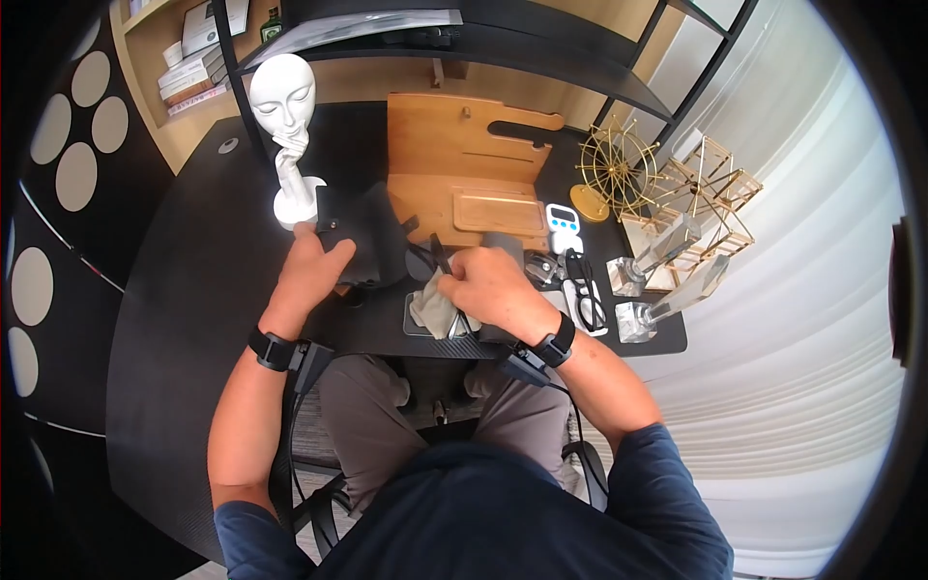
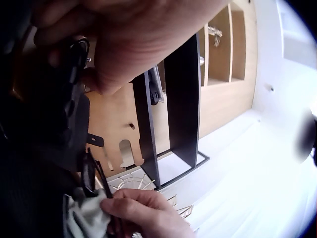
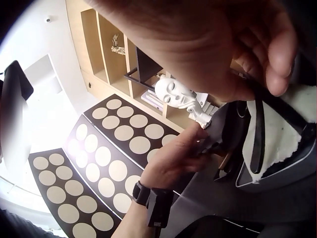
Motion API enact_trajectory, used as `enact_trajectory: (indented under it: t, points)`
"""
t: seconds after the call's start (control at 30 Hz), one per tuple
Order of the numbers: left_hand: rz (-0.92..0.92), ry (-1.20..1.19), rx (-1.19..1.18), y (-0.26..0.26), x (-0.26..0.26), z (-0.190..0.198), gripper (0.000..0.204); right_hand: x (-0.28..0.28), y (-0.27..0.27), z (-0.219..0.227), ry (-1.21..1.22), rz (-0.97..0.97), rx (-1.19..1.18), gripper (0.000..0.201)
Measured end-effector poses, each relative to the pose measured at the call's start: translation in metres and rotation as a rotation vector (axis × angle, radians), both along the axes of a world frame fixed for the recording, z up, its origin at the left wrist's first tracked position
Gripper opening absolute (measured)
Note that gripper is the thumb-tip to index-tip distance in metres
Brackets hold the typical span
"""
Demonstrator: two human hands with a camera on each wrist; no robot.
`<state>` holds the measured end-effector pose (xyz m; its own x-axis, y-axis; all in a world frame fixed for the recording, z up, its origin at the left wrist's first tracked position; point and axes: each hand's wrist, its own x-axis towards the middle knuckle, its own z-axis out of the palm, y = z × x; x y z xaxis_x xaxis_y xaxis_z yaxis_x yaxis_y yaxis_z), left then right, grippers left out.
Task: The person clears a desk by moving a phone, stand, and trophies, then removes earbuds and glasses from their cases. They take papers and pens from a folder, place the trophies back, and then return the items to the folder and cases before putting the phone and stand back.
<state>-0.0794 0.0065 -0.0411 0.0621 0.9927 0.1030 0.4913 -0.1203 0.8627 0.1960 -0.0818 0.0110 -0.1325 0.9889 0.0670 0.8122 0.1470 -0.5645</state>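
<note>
My left hand (image 1: 314,263) grips a black pouch (image 1: 372,237) with a metal snap near its upper left corner, thumb on the near face. Just right of the pouch, my right hand (image 1: 493,285) pinches dark-framed eyeglasses (image 1: 440,253) by the slim arms; the fingers hide part of the frame. A pale grey cloth (image 1: 432,307) hangs bunched beneath those fingers, over a flat dark-rimmed item (image 1: 416,327) at the desk's front edge. From the right wrist view, a dark glasses arm (image 3: 258,134) crosses the cloth (image 3: 275,134).
Behind the hands stands a wooden organizer (image 1: 474,145) on the black desk (image 1: 184,290). A white face sculpture (image 1: 285,97) is close behind my left hand. Toward the right are a white timer (image 1: 563,218), a gold Ferris wheel (image 1: 619,169) and crystal trophies (image 1: 638,324).
</note>
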Motion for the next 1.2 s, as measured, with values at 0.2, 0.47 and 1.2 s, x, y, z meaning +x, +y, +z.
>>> enact_trajectory:
  t: [0.2,0.47,1.2]
  points:
    - [0.1,0.438,0.045,-0.025,0.011,0.034,0.064,-0.001,-0.005,0.002,-0.011,-0.049,0.019,0.036]
    - [0.074,0.546,0.016,-0.027,0.013,0.038,0.067,0.0,-0.004,-0.005,0.008,-0.056,0.025,0.035]
    - [0.04,0.508,0.113,-0.031,0.019,0.037,0.067,0.002,0.01,0.024,0.088,-0.14,0.303,0.031]
